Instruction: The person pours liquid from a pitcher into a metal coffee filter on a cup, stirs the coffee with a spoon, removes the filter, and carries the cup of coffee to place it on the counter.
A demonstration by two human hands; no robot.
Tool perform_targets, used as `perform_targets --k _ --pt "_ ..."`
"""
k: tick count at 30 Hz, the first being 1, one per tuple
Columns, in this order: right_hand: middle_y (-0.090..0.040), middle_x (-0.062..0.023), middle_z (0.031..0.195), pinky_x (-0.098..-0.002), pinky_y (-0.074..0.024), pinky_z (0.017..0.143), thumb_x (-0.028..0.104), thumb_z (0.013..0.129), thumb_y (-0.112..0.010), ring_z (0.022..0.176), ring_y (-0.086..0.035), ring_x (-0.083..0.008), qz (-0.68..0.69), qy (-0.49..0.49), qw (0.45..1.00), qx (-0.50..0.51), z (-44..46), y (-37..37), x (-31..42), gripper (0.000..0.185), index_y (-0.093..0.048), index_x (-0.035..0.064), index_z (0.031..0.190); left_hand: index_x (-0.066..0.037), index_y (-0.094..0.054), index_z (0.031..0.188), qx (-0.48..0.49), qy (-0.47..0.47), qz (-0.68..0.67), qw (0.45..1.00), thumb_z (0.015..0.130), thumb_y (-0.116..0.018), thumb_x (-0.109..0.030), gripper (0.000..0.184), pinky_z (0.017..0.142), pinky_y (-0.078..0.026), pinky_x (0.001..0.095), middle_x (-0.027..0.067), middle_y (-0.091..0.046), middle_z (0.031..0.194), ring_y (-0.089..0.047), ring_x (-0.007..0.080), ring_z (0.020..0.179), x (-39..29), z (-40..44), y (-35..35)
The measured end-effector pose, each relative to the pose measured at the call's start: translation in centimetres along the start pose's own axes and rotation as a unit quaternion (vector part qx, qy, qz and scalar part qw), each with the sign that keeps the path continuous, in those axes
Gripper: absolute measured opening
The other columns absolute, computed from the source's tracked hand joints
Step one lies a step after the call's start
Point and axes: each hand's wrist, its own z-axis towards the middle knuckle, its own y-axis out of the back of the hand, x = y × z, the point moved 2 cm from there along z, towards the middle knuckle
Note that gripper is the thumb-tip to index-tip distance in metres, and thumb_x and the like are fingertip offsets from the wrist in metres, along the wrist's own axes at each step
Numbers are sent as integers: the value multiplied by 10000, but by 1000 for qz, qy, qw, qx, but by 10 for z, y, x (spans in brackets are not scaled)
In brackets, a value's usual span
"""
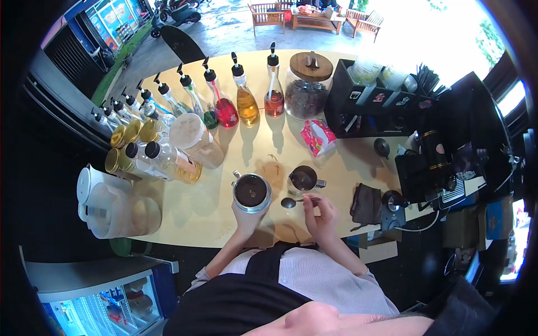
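My left hand (247,222) is wrapped round the near side of a metal pitcher (266,205) holding dark brown liquid with a few light bubbles on top. Between the fingers of my right hand (322,218) is the handle of a spoon (288,203); its dark bowl points left, toward the pitcher, and is apart from it. Just beyond the spoon stands a second metal pitcher (303,178), its handle to the right and its inside dark. Small brown wet marks (274,169) lie on the wooden counter (190,218) between the two pitchers.
Pump bottles of syrup (246,106) line the far left edge. A lidded jar (307,92), tissue pack (318,138) and black organizer (358,101) stand at the back. On the right are a dark cloth (367,204) and an espresso machine (431,168); plastic pitchers (120,210) stand left.
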Motion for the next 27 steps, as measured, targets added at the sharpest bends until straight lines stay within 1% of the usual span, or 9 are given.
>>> perform_targets --k 2,4,6,9,12,14,16,21,27 --pt "-640 -85 743 -249 -484 536 -1 855 -621 566 -620 -148 -5 5 1000 2 5 3 -2 28 -619 -2 883 -18 -554 1130 -6 -2 -7 1000 609 -845 -109 604 885 -481 333 75 -635 1048 -617 177 960 -4 1 0" --pt "-636 -75 741 -245 -485 536 9 888 -585 594 -625 -122 86 -35 995 -47 11 4 -5 27 -600 -5 906 -26 -534 1155 8 -12 -4 1000 598 -849 -121 647 900 -476 339 78 -626 1064 -611 183 976 -9 2 1" --pt "-625 -101 774 -252 -496 575 25 931 -517 648 -626 -129 125 -40 991 -26 21 6 0 74 -554 -23 974 -29 -520 1170 26 6 3 1000 594 -851 -122 671 912 -469 344 81 -616 1084 -602 186 998 -2 2 3" --pt "-586 -141 825 -276 -494 599 106 989 -410 630 -598 -181 210 17 974 -81 39 4 12 130 -441 -10 1037 -33 -489 1203 46 8 15 999 589 -854 -119 720 933 -457 351 88 -591 1125 -581 191 1040 -1 2 4" --pt "-595 -166 878 -293 -523 678 49 965 -445 721 -605 -177 319 14 946 -46 48 -6 15 135 -450 -40 1066 -35 -461 1228 61 4 3 998 584 -859 -113 761 943 -450 355 94 -568 1160 -563 195 1073 0 4 3" --pt "-595 -157 888 -297 -529 679 45 961 -453 728 -601 -178 323 7 946 -20 52 -14 15 125 -463 -31 1059 -35 -451 1236 76 12 -15 997 581 -862 -112 777 945 -449 356 97 -559 1172 -556 197 1084 1 6 2" --pt "-602 -152 882 -302 -521 642 29 946 -481 732 -598 -185 301 69 950 53 53 -25 10 111 -485 -24 1044 -21 -559 1123 27 -37 -48 998 600 -861 -131 614 823 -512 319 88 -647 1036 -637 173 927 -15 10 -1" --pt "-642 -101 783 -304 -477 576 -44 809 -615 665 -599 -247 204 147 962 104 60 -35 12 169 -577 12 963 -18 -570 1112 92 4 -71 993 607 -861 -126 593 829 -513 315 85 -656 1017 -640 170 924 -14 15 3" --pt "-639 -97 777 -326 -477 584 -52 757 -640 666 -598 -260 156 181 963 128 63 -42 15 199 -586 28 932 -13 -573 1113 137 35 -76 987 617 -853 -104 577 825 -514 310 83 -661 1012 -643 164 915 -7 15 6"
